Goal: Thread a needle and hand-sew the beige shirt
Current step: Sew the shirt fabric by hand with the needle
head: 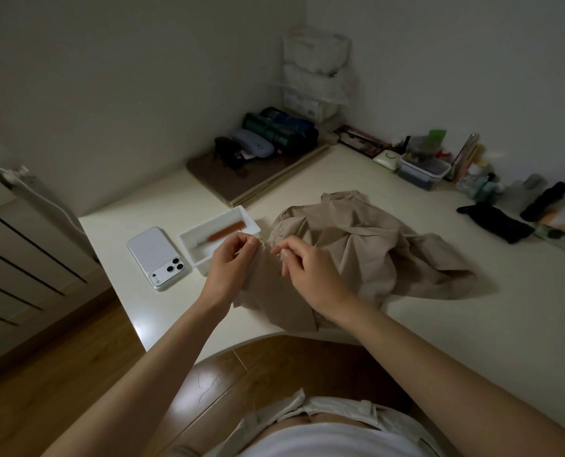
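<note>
Beige cloth is between our two hands, a little left of the middle of the frame. Our left hand (231, 258) has its fingers curled, and the thumb and forefinger pinch the raised edge of the beige shirt (373, 252). Our right hand (304, 268) is just beside it, almost touching. Its fingers are bent and pressed together on the same edge of the cloth. We cannot tell if a needle is between these fingertips, because it is too small and the light is dim.

From the hands the shirt spreads in crumpled folds toward the right of the frame. It lies on the cream table (472, 324), and one corner hangs over the near edge below our wrists.

Just left of our left hand stands a white tray (220, 239) with an orange-handled tool (225, 232) lying inside. Further left a phone (157, 257) lies with its cameras up, near the table's left edge.

Well apart, in the upper middle, a brown mat (215, 179) holds dark rolled things. At the right we see a clear box (424, 169) and a black pouch (495, 222).
</note>
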`<act>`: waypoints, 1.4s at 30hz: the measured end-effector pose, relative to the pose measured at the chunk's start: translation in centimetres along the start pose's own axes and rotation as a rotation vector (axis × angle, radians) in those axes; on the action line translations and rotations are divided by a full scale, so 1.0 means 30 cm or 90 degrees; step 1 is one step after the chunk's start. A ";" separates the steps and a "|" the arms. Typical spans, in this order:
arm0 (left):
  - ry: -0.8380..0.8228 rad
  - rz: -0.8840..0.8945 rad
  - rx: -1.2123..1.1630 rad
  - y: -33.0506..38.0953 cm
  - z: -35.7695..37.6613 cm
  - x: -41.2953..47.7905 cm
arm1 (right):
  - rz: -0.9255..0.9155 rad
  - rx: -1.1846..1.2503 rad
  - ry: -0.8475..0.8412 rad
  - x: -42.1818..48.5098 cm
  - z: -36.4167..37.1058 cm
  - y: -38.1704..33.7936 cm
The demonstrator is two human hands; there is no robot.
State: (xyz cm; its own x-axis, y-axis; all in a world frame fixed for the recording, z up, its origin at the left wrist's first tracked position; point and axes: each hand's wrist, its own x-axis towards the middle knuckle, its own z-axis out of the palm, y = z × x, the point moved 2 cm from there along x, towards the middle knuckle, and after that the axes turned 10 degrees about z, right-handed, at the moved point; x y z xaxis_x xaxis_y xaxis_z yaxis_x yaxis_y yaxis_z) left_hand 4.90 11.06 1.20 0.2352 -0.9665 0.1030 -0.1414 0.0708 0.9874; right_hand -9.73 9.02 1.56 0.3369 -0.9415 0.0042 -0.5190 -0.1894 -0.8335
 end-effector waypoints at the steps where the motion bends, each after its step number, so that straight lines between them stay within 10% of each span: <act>1: -0.001 0.002 0.000 0.002 -0.001 0.000 | -0.008 -0.013 -0.003 -0.003 0.005 0.002; 42: 0.008 0.063 -0.023 0.011 -0.006 -0.025 | 0.008 -0.015 -0.003 -0.004 0.032 0.011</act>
State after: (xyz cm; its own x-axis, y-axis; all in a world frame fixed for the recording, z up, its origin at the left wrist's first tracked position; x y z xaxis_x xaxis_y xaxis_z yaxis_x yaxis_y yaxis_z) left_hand 4.85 11.86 1.46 0.2344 -0.9509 0.2023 -0.1304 0.1754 0.9758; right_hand -9.18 9.34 0.76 0.3345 -0.9423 -0.0090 -0.5421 -0.1846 -0.8198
